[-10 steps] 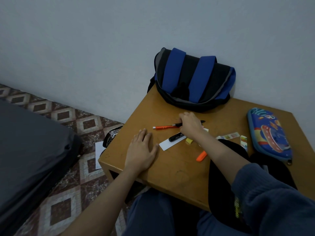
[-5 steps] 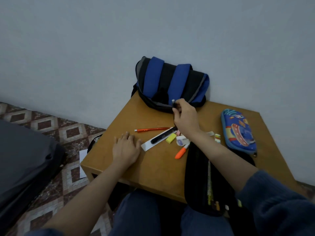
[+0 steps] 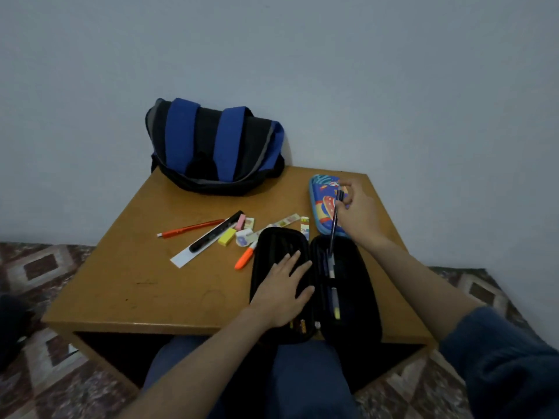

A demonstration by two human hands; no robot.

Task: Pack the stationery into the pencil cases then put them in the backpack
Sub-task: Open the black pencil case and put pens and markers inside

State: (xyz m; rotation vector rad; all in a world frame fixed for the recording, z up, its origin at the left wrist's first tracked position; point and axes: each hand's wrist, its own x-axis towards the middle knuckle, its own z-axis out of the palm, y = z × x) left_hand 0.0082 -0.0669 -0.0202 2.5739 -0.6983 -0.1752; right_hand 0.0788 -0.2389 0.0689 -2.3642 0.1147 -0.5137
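Observation:
An open black pencil case [image 3: 348, 285] lies at the table's front edge with pens in its right half. My left hand [image 3: 282, 290] rests flat on its left half. My right hand [image 3: 358, 211] holds a dark pen [image 3: 334, 228] upright, tip down over the case's right half. A blue patterned pencil case [image 3: 322, 204], shut, lies behind my right hand. Loose on the table are an orange pen [image 3: 190, 228], a black marker [image 3: 216, 232] on a white ruler [image 3: 184, 257], a yellow eraser [image 3: 227, 237], an orange highlighter [image 3: 245, 257] and small stickers. The blue-and-black backpack [image 3: 216, 146] sits at the back.
The small wooden table [image 3: 127, 285] stands against a pale wall, over a patterned tile floor. My knees are under its front edge. A dark object lies on the floor at the far left.
My right hand lifted a dark pen from the pile and carried it right, over the open black case. My left hand moved from the bare tabletop onto the case's left half.

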